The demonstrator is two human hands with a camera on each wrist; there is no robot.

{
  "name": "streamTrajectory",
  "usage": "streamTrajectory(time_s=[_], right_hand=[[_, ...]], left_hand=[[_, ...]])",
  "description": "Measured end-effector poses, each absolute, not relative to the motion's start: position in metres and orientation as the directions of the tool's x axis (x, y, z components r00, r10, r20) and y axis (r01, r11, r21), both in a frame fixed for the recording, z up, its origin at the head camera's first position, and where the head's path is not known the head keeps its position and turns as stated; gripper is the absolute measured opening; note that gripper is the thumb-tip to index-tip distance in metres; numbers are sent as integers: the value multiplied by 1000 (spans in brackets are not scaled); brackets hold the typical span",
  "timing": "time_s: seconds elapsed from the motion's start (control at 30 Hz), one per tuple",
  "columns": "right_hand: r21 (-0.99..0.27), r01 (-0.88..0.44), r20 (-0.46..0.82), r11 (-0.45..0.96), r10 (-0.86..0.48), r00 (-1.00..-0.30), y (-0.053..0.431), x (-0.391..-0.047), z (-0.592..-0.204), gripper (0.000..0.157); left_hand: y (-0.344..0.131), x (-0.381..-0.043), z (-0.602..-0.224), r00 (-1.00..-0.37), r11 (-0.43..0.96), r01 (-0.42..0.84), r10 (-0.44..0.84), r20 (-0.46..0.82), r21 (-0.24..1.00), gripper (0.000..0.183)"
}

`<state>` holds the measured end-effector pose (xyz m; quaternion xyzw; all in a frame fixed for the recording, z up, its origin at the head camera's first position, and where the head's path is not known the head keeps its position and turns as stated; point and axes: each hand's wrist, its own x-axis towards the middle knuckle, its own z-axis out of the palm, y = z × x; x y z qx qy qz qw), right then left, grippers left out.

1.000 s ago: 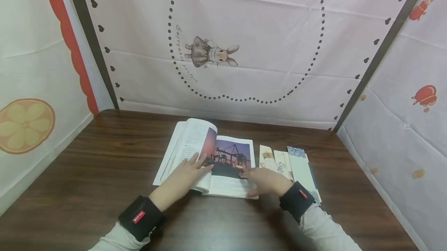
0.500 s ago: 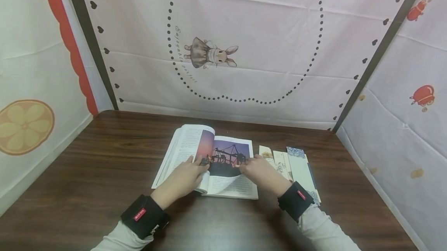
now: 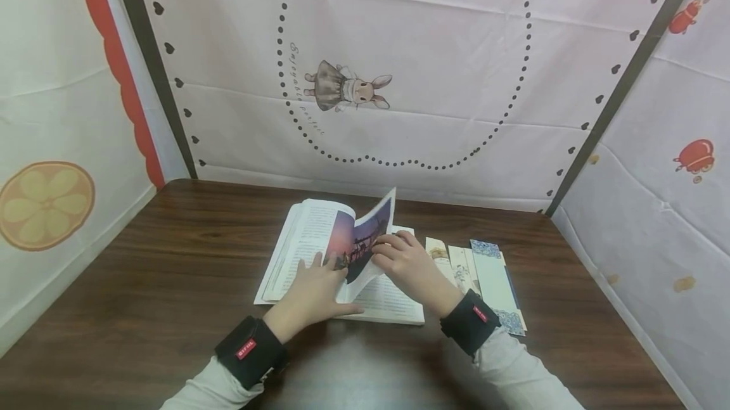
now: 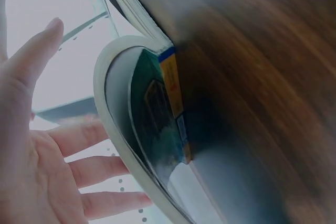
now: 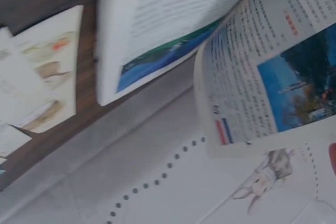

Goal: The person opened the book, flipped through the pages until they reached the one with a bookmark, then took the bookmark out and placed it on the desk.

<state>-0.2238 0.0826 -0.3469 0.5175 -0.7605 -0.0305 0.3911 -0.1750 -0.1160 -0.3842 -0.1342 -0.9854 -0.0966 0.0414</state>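
Note:
An open book [image 3: 308,229] lies on the table, its left pages bulging in a thick curve. With fingers spread, my left hand [image 3: 316,289] rests on the left page near the gutter, the thumb reaching over the lower edge of the right side. My right hand [image 3: 413,267], its fingers bent, holds the outer edge of a raised page [image 3: 377,223] with a crane photo. That page stands steeply, uncovering the text page beneath. In the right wrist view its back [image 5: 252,77] shows print and a blue photo. The left wrist view shows the curled cover and spine [image 4: 172,85].
Several printed paper strips [image 3: 493,280], like bookmarks, lie fanned just right of the book, partly behind my right wrist. The dark wooden table [image 3: 171,258] ends at fabric walls [image 3: 445,68] behind and at both sides.
The crane-photo page lay flat, then its lower corner curled up; now it stands raised, with my right hand moved left along with it. My left hand has shifted slightly right, thumb spread out.

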Motion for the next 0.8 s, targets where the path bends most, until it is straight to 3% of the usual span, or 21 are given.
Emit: streamTrajectory(time_s=[0.13,0.27,0.4,0.53,0.6,0.7,0.8], right_hand=[[482,-747,585,458,-803,-116,78,-222,-344,21],[461,-747,600,479,-788,-135,77,-222,-344,20],[339,-782,654,523,-729,-204,82,-223,-347,27],[140,-806,650,575,-668,-363,92,-224,-350,35],[59,-786,550,615,-678,-488,98,-224,-352,34],[-32,-726,261,687,-695,-670,108,-222,-356,39],[-95,-678,5,729,-681,-732,118,-220,-364,55]], left_hand=[[-111,-176,-384,-962,956,255,237,132,143,73],[-109,-175,-383,-962,959,250,231,144,134,53],[-108,-172,-382,-968,955,222,192,161,198,41],[-111,-172,-379,-980,880,112,22,196,461,39],[-117,-174,-377,-980,784,46,-86,182,619,38],[-133,-178,-372,-970,650,-9,-190,152,760,35],[-149,-179,-368,-963,587,8,-213,164,810,29]])
